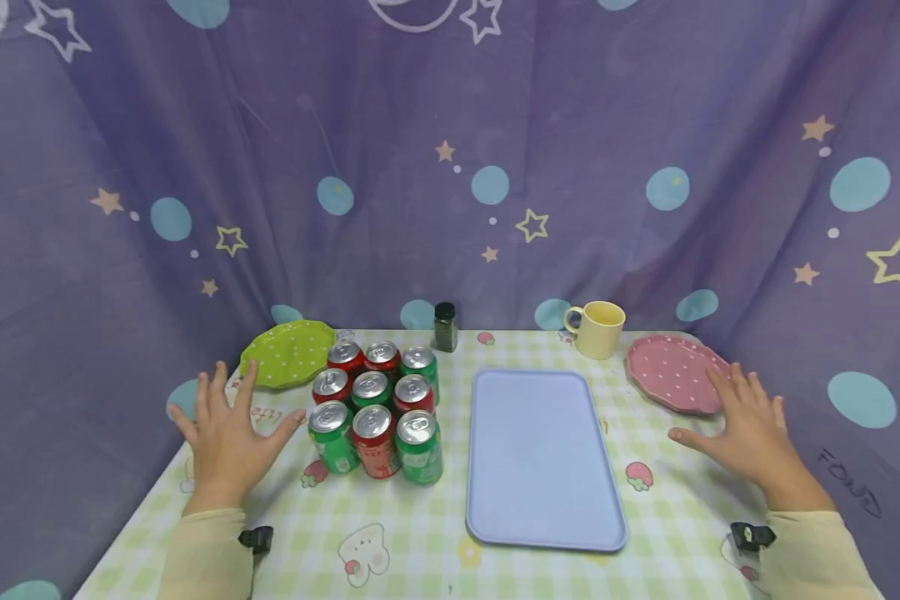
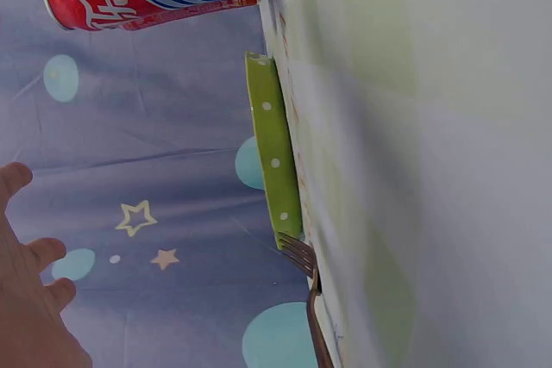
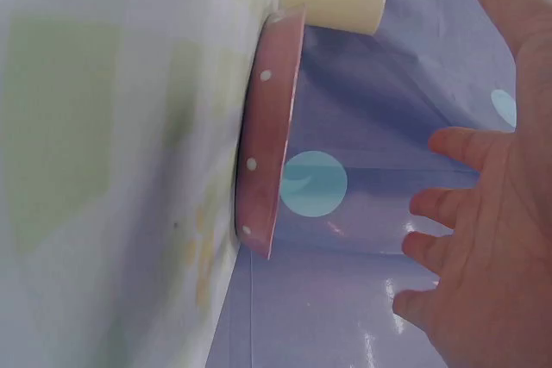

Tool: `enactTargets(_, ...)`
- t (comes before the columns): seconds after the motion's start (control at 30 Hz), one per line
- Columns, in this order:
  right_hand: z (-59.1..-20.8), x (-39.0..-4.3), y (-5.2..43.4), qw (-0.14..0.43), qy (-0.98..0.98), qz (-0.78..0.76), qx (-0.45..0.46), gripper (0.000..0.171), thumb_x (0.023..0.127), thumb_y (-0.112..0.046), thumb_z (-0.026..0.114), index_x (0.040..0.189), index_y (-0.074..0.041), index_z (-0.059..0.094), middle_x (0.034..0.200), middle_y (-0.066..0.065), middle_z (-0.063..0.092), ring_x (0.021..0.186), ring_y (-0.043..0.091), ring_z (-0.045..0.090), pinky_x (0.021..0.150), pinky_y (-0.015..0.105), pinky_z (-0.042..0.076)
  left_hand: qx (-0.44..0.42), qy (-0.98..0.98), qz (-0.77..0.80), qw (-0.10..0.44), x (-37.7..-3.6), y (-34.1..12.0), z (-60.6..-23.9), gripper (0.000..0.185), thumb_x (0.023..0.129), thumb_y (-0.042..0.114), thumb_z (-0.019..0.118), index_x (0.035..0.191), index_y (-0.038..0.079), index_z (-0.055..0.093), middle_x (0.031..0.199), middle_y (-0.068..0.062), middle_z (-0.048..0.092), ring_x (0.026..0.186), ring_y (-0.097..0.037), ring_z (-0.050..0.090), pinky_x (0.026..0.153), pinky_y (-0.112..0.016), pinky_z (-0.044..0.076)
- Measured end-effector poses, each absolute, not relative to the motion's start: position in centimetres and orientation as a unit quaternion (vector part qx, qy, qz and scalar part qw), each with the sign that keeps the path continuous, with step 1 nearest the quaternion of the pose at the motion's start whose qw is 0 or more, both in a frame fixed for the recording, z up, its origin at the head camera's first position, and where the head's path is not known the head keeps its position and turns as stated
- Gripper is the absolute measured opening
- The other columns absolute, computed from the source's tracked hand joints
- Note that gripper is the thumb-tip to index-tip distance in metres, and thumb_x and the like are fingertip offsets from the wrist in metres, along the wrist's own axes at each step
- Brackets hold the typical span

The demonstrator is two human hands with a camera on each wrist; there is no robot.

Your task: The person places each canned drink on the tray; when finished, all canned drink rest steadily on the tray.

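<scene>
My left hand point(image 1: 228, 442) hovers over the table's left side with fingers spread, holding nothing. Just right of it, red and green soda cans point(image 1: 377, 446) stand upright in a tight block of rows. Beyond that hand lies a green polka-dot plate point(image 1: 288, 354); in the left wrist view a brown fork point(image 2: 316, 299) lies near the plate's edge. On the other side my right hand point(image 1: 753, 437) is also raised, fingers spread and holding nothing, near a pink polka-dot plate point(image 1: 675, 373). Between the hands lies a blue rectangular tray point(image 1: 543, 458) with nothing on it.
A yellow mug point(image 1: 600, 331) stands at the back right, handle to the left. Behind the cans is a small dark-capped spice jar point(image 1: 446, 327). A checked cloth point(image 1: 412, 550) covers the table, and a purple curtain point(image 1: 420, 108) hangs behind and at both sides.
</scene>
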State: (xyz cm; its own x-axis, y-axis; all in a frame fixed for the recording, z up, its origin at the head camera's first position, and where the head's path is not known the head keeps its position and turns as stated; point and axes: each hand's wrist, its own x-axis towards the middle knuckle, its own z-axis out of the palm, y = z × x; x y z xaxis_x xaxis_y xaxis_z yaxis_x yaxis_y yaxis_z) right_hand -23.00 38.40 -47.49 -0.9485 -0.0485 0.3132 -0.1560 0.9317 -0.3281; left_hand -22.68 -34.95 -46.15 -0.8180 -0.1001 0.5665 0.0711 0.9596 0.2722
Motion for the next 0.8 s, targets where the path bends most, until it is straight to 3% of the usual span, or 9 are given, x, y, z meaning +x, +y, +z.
enactTargets(0.17, -47.2, -22.9, 37.5, 0.124, -0.96, 0.24, 0.076, 0.123, 0.081, -0.052, 0.087, 0.166, -0.002, 0.014, 0.167, 0.036, 0.008, 0.148, 0.065, 0.008, 0.113, 0.083, 0.005, -0.008, -0.936, -0.191, 0.296, -22.1, -34.5, -46.0, 0.105, 0.086, 0.063, 0.077, 0.168, 0.025, 0.025, 0.172, -0.022, 0.012, 0.157, -0.048, 0.003, 0.114, -0.077, -0.013)
enactTargets(0.37, -46.9, -22.5, 35.8, 0.066, -0.943, 0.312, 0.099, 0.115, 0.084, -0.041, 0.088, 0.165, 0.001, 0.017, 0.161, 0.041, 0.021, 0.142, 0.066, 0.025, 0.108, 0.082, 0.024, -0.044, -0.924, -0.275, 0.261, -21.4, -33.4, -46.2, 0.091, 0.092, 0.048, 0.078, 0.164, 0.014, 0.033, 0.171, -0.022, 0.017, 0.152, -0.054, 0.016, 0.113, -0.082, 0.013)
enactTargets(0.6, -47.8, -22.2, 33.7, 0.013, -0.921, 0.354, 0.163, 0.101, 0.088, -0.032, 0.087, 0.159, 0.009, 0.027, 0.154, 0.038, 0.038, 0.131, 0.058, 0.049, 0.1, 0.069, 0.047, -0.097, -0.902, -0.362, 0.215, -21.0, -32.1, -46.5, 0.084, 0.093, 0.032, 0.081, 0.162, 0.014, 0.036, 0.165, -0.021, 0.03, 0.149, -0.048, 0.028, 0.108, -0.077, 0.031)
enactTargets(0.8, -48.0, -21.8, 32.6, -0.04, -0.898, 0.394, 0.19, 0.096, 0.089, -0.029, 0.086, 0.158, 0.007, 0.03, 0.147, 0.031, 0.05, 0.127, 0.05, 0.056, 0.094, 0.052, 0.057, -0.121, -0.882, -0.421, 0.172, -20.7, -31.4, -47.4, 0.08, 0.096, 0.022, 0.079, 0.162, 0.01, 0.034, 0.16, -0.017, 0.038, 0.145, -0.04, 0.038, 0.108, -0.063, 0.04)
